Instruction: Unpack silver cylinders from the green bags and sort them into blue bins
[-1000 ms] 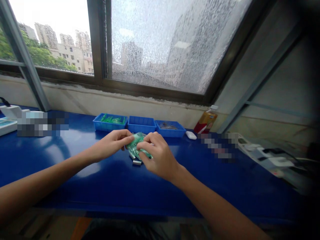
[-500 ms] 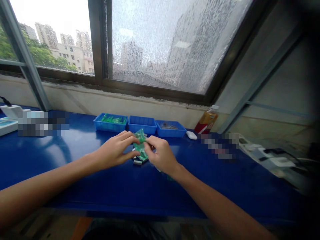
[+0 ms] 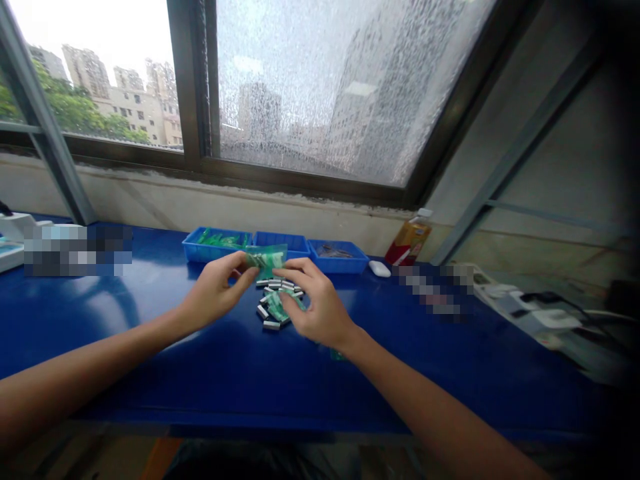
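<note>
A small see-through green plastic bag [image 3: 270, 257] is up over the table, with its left end pinched between the thumb and fingers of my left hand [image 3: 215, 288]. Small pale or metallic pieces show through the bag. My right hand [image 3: 321, 305] is at the bag's right side, thumb and fingers spread apart, fingertips at or close to its lower edge; contact is hard to tell. Beneath the hands lies a loose pile of short silvery-and-dark blocks [image 3: 271, 325]. Another piece of green plastic [image 3: 276, 307] rests on that pile, partly behind my right thumb.
Behind the hands stand three blue trays: the left tray [image 3: 193, 253] holds green bags, the middle tray [image 3: 300, 245] is partly covered, the right tray [image 3: 345, 265] holds thin metal pieces. A white object [image 3: 380, 269] and a bottle [image 3: 410, 237] stand right. More green plastic [image 3: 337, 355] lies by my right wrist.
The green bag has gone from bunched between both hands to spread flatter, held by my left hand. My right fingers have opened from their pinch, and more of the pile shows.
</note>
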A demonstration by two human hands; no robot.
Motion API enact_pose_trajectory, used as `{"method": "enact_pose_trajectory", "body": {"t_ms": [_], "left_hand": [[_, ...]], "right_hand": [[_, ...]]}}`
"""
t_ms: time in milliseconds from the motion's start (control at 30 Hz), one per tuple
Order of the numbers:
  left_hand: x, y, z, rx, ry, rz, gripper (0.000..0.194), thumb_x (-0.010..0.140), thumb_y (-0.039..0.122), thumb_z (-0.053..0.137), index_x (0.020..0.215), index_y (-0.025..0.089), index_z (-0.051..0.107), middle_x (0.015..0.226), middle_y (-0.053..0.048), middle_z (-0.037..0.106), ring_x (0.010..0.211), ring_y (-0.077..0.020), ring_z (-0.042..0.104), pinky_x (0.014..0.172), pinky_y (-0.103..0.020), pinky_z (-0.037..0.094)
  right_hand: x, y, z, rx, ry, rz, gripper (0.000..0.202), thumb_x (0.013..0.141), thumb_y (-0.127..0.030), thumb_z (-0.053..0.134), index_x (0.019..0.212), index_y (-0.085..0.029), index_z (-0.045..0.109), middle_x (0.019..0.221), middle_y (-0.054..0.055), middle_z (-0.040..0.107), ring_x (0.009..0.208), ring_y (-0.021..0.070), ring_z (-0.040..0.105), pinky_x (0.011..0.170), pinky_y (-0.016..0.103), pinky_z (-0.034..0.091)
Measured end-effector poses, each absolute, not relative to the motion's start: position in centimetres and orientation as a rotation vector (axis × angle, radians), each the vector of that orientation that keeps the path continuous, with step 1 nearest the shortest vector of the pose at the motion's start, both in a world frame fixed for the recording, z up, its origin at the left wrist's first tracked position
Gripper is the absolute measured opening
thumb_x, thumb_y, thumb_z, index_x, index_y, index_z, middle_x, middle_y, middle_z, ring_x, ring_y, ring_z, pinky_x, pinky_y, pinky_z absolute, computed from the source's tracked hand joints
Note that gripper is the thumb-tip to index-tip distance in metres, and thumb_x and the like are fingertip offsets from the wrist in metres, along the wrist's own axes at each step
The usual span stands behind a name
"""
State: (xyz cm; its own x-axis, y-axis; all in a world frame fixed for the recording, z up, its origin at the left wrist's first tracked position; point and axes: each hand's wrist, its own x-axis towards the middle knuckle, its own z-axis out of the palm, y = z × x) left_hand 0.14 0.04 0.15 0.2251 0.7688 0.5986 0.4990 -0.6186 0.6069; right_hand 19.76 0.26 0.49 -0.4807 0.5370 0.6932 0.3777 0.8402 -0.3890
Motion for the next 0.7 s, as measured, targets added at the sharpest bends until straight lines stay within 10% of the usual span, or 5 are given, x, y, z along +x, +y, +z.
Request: {"method": "enact_pose_trajectory", "body": {"t_ms": [300, 700], "left_hand": [[-0.3, -0.6, 0.2, 3.178, 0.871, 1.198, 0.021, 0.085, 0.011, 0.045, 0.101, 0.018, 0.057, 0.093, -0.007, 0.058, 0.083, -0.0166, 0.051, 0.073, -0.03, 0.045], [1.4, -1.3, 0.7, 1.715, 0.935, 1.034, 0.049, 0.091, 0.047, 0.024, 0.09, 0.016, 0.062, 0.09, -0.01, 0.063, 0.082, -0.0192, 0.058, 0.064, -0.031, 0.047]], "right_hand": [[19.9, 0.7, 0.7, -0.668, -2.033, 1.017, 0.037, 0.089, -0.044, 0.035, 0.081, -0.014, 0.056, 0.072, 0.001, 0.051, 0.068, 0.0128, 0.05, 0.063, 0.026, 0.042], [19.8, 0.2, 0.4, -0.662, -2.045, -0.146, 0.027, 0.083, -0.013, 0.045, 0.1, -0.024, 0.064, 0.081, 0.004, 0.054, 0.077, 0.0158, 0.05, 0.07, 0.031, 0.044]]}}
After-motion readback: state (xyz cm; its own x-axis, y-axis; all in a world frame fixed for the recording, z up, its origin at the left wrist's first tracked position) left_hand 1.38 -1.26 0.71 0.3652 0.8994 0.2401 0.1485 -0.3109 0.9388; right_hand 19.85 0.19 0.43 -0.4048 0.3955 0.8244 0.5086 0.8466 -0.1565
